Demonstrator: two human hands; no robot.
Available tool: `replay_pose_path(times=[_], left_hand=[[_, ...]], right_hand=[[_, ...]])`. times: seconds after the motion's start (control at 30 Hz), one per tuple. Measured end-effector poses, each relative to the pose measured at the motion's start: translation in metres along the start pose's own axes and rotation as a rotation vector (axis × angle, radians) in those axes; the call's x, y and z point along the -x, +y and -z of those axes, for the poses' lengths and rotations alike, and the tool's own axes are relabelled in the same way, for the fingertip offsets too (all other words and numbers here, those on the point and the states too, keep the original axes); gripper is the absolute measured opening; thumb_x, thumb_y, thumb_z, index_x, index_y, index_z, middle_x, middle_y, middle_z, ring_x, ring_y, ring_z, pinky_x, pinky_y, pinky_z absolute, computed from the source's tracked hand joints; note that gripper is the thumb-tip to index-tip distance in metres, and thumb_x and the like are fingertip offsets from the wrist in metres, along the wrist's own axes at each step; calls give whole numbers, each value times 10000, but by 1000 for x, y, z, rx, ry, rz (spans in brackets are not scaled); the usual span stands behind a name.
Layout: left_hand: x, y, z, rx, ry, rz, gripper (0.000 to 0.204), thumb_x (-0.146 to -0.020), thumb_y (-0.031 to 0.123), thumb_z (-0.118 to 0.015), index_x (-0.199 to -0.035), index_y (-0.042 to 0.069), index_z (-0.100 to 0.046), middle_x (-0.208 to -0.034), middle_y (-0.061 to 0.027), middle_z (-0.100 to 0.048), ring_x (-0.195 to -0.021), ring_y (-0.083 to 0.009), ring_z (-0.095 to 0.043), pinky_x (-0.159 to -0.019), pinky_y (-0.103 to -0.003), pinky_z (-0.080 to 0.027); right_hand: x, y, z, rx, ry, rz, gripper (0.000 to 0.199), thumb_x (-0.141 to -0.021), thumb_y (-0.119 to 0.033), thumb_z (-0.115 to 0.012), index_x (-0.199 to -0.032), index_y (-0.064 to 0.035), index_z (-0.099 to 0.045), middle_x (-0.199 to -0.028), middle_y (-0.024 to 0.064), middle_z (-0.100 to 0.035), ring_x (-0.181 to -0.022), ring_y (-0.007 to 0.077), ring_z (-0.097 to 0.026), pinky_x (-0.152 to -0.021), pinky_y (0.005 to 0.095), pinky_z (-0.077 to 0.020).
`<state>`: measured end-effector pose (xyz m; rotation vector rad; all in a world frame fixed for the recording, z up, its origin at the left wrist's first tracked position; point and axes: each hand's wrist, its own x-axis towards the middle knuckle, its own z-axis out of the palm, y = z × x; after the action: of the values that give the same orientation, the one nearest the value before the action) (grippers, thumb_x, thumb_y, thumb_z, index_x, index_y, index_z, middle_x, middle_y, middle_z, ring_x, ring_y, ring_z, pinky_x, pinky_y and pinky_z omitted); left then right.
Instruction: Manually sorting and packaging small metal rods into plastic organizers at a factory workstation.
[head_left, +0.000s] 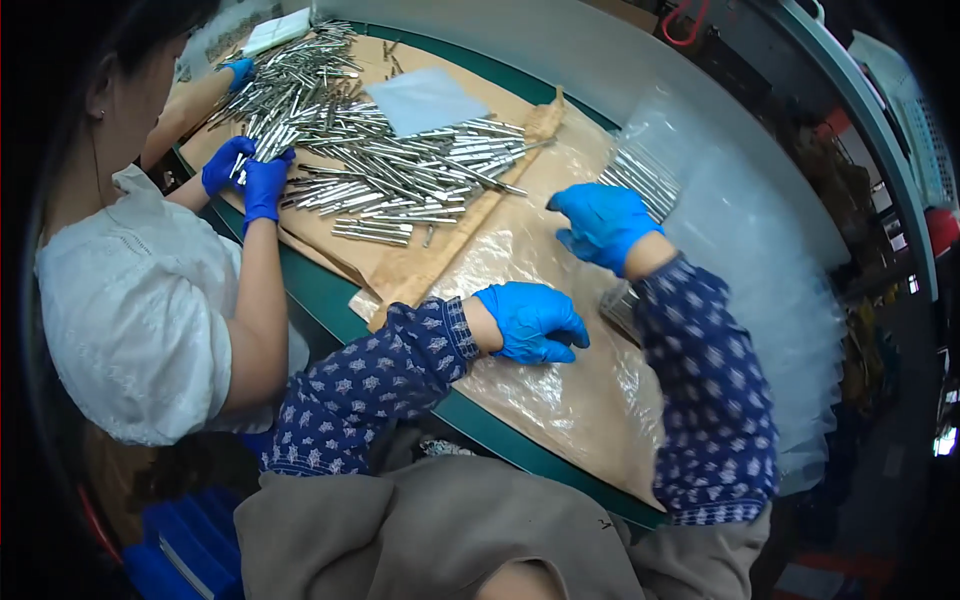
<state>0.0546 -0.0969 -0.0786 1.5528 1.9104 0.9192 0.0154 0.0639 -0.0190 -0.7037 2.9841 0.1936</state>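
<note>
While left hand (540, 324) and right hand (602, 224) are half-curled, nothing visibly gripped, rods (618, 308) could be knocked askew by the right sleeve (708, 390).

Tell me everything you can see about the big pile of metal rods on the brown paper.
The pile of rods is a loose heap of slim, shiny, silvery pieces that look like metal, some with darker stretches. Most lie criss-crossed; a few at the near edge lie side by side. The heap rests on brown paper, with a whitish sheet over part of it. A co-worker's dark-blue-gloved hands hold rods at its left; the person's right hand is apart from it.
</note>
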Motion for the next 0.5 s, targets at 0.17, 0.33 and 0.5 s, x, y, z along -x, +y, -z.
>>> replay_pose_path(times=[0.17,0.33,0.5], left_hand=[[-1,-43,-5,144,279,39,313,-823,234,-618,-1084,59,-604,-943,-146,-632,-866,-267,-613,-760,-344,-485],[8,-60,-12,983,762,212,204,-813,151,-638,-973,33,-593,-843,-57,-628,-794,-170,-598,-733,-296,-490],[12,-49,-5,316,1068,-60,258,-779,26,-586,-1034,28,-544,-1077,-122,-555,-930,-225,-559,-828,-319,-457]], right_hand=[[-94,5,-58,-399,81,-124,276,-796,-250,-595,-1019,-87,-608,-943,156,-633,-863,326,-608,-727,397,-491],[-107,-29,-73,-165,80,-187,213,-814,-242,-527,-911,-61,-586,-879,181,-640,-807,366,-622,-694,454,-488],[-94,-16,-55,-46,-21,-60,181,-802,-231,-513,-860,-71,-577,-836,166,-641,-764,346,-630,-617,435,-489]])
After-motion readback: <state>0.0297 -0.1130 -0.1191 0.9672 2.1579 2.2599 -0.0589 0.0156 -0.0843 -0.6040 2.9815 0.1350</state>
